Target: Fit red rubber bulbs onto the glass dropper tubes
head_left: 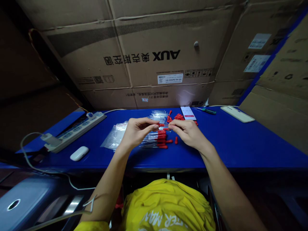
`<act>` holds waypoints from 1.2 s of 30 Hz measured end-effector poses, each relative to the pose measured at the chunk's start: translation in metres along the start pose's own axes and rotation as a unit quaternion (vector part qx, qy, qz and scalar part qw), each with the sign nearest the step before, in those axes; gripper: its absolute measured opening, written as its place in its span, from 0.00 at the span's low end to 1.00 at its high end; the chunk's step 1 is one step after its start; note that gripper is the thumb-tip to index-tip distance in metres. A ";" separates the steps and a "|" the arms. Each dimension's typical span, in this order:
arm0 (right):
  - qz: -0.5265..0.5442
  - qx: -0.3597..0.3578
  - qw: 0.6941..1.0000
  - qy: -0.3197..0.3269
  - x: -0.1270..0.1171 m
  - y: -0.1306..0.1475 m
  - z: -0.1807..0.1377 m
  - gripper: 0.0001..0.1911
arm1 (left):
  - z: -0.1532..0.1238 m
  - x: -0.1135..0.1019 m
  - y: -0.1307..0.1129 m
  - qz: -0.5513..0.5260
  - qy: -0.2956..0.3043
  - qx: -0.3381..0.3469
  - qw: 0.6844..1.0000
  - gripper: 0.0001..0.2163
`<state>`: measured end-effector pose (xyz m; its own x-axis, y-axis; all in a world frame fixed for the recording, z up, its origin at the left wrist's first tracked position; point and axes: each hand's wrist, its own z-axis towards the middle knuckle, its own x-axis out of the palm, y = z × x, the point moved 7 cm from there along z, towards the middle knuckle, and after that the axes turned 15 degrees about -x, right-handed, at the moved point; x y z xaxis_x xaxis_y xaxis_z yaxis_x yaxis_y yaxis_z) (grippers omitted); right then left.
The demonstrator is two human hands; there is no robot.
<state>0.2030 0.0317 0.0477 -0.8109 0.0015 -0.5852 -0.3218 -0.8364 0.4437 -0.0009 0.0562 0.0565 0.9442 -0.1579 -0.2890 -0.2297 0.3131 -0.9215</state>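
Observation:
Over the middle of the desk my left hand (138,131) pinches a red rubber dropper bulb (161,124) between thumb and fingers. Facing it, my right hand (186,131) is closed in a pinch on what looks like a thin glass dropper tube, mostly hidden by the fingertips. Below the hands lies a row of glass droppers with red bulbs (161,136) on their right ends. A bundle of bare glass tubes (158,115) lies behind. Loose red bulbs (178,117) are heaped behind my right hand, and a single bulb (176,140) rests nearer to me.
A clear plastic bag (112,136) lies left of the droppers. Farther left are a power strip (77,130) and a white earbud case (79,153). A lit phone (188,113), a screwdriver (209,111) and a pale phone (237,114) lie along the back. Cardboard (149,35) walls the desk.

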 end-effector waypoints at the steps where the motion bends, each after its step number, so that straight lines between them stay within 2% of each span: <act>1: -0.003 0.000 1.000 0.000 0.000 0.000 0.000 0.14 | 0.000 0.001 0.000 -0.001 0.000 -0.001 1.000 0.11; 13: 0.004 0.004 1.000 -0.018 -0.001 0.000 0.000 0.14 | 0.000 0.003 0.003 -0.039 0.011 -0.029 0.999 0.13; 18: 0.006 0.001 1.000 -0.003 0.002 0.003 0.002 0.15 | 0.001 0.003 0.002 -0.028 0.001 -0.019 0.999 0.14; 23: -0.011 0.006 1.000 -0.018 0.000 0.004 0.003 0.16 | 0.001 0.002 0.003 -0.040 -0.004 -0.017 0.999 0.16; 30: 0.013 0.004 1.000 -0.005 0.003 0.003 0.002 0.16 | 0.001 0.001 0.000 -0.009 -0.020 0.001 1.000 0.12; 36: 0.029 -0.002 1.000 -0.006 0.004 0.003 0.001 0.14 | -0.001 0.003 0.000 -0.019 -0.012 0.005 1.000 0.15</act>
<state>0.1981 0.0301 0.0475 -0.8336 -0.0414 -0.5507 -0.2720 -0.8371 0.4747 0.0014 0.0554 0.0554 0.9577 -0.1482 -0.2468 -0.1903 0.3173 -0.9290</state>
